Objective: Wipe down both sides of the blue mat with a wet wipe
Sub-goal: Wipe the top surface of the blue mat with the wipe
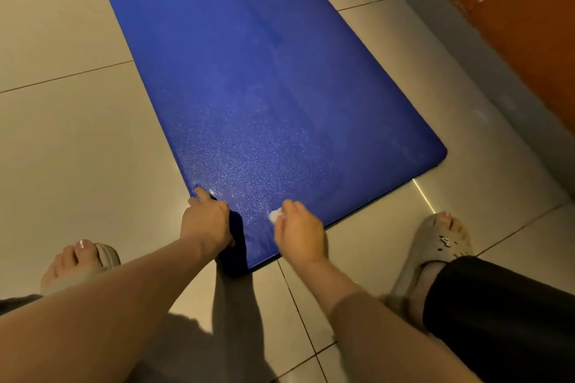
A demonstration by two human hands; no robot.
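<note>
the blue mat (pixel 264 87) is laid flat along the tiled floor (pixel 62 149), its long sides running away from the viewer and its near short edge lying just in front of the feet. the near left corner of the mat is gripped by the left hand (pixel 207 222): the fingers are curled round the edge, while one finger is stretched forward along the top surface. under that hand the corner is seen bent up from the tiles, its darker side turned toward the viewer.

a small bunched white wet wipe (pixel 275 215) is pinched in the fingertips of the right hand (pixel 300 235). the wipe is held against the mat's top surface just inside the near edge, a little to the right of the gripped corner. the two hands are near each other but apart. a pale sheen is seen on the mat ahead of both hands.

a grey slipper (pixel 107 255) is seen on the left foot and another (pixel 432 242) on the right foot, both on the tiles beside the near end of the mat. a black trouser leg (pixel 497 305) is seen at the lower right. an orange wall (pixel 513 9) with a grey skirting (pixel 466 40) runs along the right side, apart from the mat.
</note>
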